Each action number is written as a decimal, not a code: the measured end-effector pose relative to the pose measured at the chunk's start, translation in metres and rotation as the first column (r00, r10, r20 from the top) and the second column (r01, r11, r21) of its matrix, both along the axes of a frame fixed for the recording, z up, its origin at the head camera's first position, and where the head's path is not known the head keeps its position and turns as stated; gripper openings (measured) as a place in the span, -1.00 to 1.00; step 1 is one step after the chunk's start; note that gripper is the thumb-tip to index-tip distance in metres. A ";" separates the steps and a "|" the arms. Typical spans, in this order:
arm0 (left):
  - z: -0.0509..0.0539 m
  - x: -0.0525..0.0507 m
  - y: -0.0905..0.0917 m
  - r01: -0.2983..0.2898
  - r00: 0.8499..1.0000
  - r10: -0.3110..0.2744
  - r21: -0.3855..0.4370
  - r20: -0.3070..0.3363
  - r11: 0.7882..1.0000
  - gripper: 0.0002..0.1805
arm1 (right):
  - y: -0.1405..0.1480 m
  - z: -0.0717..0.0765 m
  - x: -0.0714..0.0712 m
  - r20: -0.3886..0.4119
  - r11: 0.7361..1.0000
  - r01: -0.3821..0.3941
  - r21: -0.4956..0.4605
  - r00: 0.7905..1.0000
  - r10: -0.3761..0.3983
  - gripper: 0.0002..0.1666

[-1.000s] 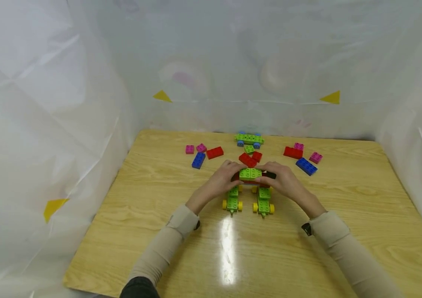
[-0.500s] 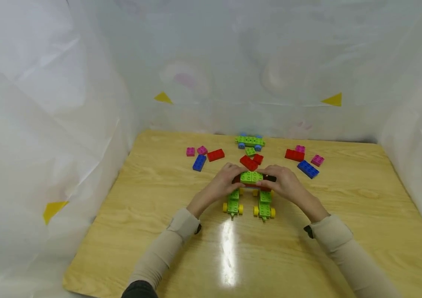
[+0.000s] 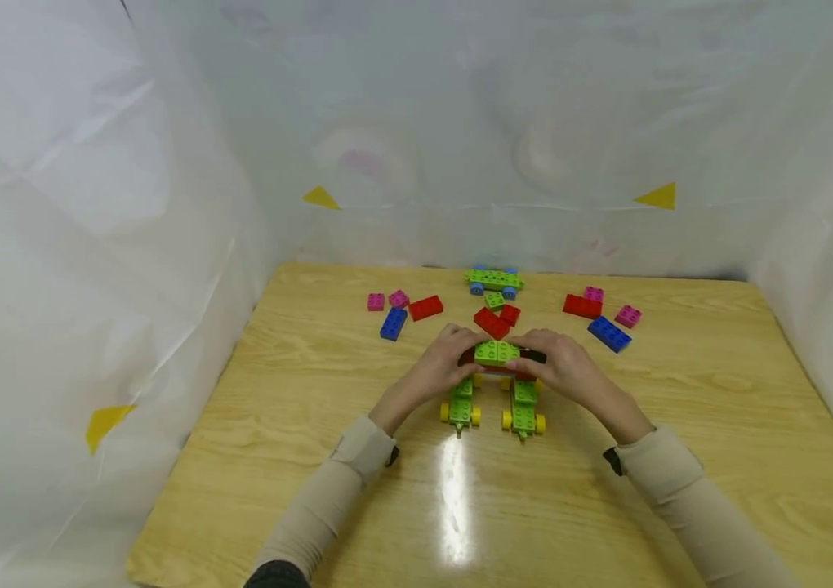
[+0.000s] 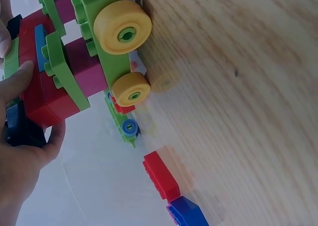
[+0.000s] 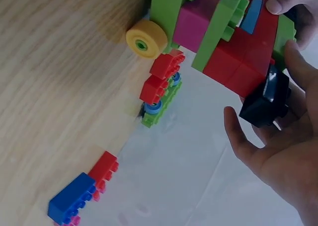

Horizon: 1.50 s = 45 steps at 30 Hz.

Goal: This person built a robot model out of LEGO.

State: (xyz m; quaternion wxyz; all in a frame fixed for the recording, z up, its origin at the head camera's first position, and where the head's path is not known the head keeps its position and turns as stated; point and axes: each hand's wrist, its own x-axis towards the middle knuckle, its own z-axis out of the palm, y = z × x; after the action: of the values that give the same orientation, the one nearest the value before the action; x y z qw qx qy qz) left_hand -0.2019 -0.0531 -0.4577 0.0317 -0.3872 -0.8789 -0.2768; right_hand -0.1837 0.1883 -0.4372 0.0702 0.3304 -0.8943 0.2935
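Note:
Two green wheeled bases (image 3: 461,408) (image 3: 524,415) with yellow wheels (image 4: 122,27) stand side by side, bridged by stacked red bricks (image 5: 243,62) with two green bricks (image 3: 497,352) on top. Magenta bricks (image 4: 85,67) and green plates (image 4: 63,69) sit between base and red layer. The left hand (image 3: 440,363) grips the left end of this build, thumb on the near side, fingers behind. At the right end the right hand (image 3: 562,364) holds it likewise. Black pieces (image 4: 22,129) (image 5: 267,99) show at the ends, near the fingers.
Behind the build lie loose red bricks (image 3: 492,322), a green brick (image 3: 494,300) and a green base with blue wheels (image 3: 494,280). Blue (image 3: 393,323), red (image 3: 426,308) and pink bricks are at the left; blue (image 3: 609,334), red and pink ones at the right.
The build and hands appear slightly lower in the head view, along with the bricks behind them. Both hands keep their hold, and little else differs.

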 end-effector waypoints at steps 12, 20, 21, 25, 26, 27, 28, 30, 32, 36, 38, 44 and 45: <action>0.000 0.002 -0.003 0.013 1.000 -0.013 0.010 -0.009 1.000 -0.48 | -0.004 0.000 0.006 0.023 1.000 0.013 0.023 1.000 -0.013 -0.52; 0.002 0.004 -0.003 0.005 1.000 -0.005 -0.008 0.000 1.000 -0.49 | -0.006 -0.011 0.010 0.013 0.998 0.060 0.003 0.998 -0.060 -0.41; 0.002 0.003 -0.003 0.003 1.000 -0.003 0.006 0.019 1.000 -0.48 | -0.006 -0.011 0.010 0.005 0.998 0.061 0.002 0.998 -0.061 -0.41; 0.003 0.003 -0.007 -0.051 0.988 0.034 0.105 0.151 0.993 -0.50 | -0.006 -0.009 0.007 -0.005 0.998 0.057 0.006 0.998 -0.057 -0.40; 0.003 0.002 -0.010 -0.073 0.983 0.048 0.136 0.175 0.988 -0.50 | -0.006 -0.009 0.006 -0.006 0.998 0.056 0.006 0.998 -0.056 -0.40; 0.004 0.001 -0.013 -0.097 0.979 0.064 0.165 0.194 0.982 -0.51 | -0.005 -0.009 0.006 -0.009 0.998 0.056 0.007 0.998 -0.056 -0.40; 0.003 0.001 -0.016 -0.126 0.976 0.088 0.184 0.201 0.975 -0.51 | -0.005 -0.009 0.006 -0.007 0.998 0.057 0.007 0.998 -0.057 -0.40; 0.003 -0.002 -0.024 -0.175 0.975 0.139 0.209 0.175 0.962 -0.52 | -0.005 -0.009 0.006 -0.006 0.998 0.062 0.006 0.998 -0.062 -0.41; 0.002 -0.005 -0.033 -0.219 0.971 0.190 0.222 0.147 0.950 -0.54 | -0.005 -0.009 0.005 -0.008 0.998 0.067 0.006 0.998 -0.067 -0.41; -0.002 -0.011 -0.049 -0.295 0.955 0.279 0.215 0.105 0.931 -0.59 | -0.005 -0.007 0.006 -0.010 0.997 0.075 0.002 0.997 -0.075 -0.42; -0.004 -0.014 -0.055 -0.324 0.946 0.310 0.217 0.096 0.921 -0.62 | -0.005 -0.007 0.006 -0.008 0.997 0.075 0.000 0.997 -0.075 -0.42; -0.011 -0.022 -0.070 -0.384 0.923 0.378 0.218 0.071 0.897 -0.70 | -0.005 -0.010 0.005 -0.007 0.998 0.068 -0.002 0.998 -0.068 -0.42; -0.012 -0.023 -0.072 -0.392 0.920 0.387 0.210 0.069 0.896 -0.71 | -0.005 -0.010 0.005 -0.009 0.998 0.066 -0.003 0.998 -0.066 -0.42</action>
State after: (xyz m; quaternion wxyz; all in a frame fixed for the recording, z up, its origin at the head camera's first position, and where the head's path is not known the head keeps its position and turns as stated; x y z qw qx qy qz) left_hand -0.2245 -0.1252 -0.4694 0.1178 -0.1941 -0.9029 -0.3651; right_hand -0.1785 0.1832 -0.4470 0.0843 0.3019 -0.9039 0.2910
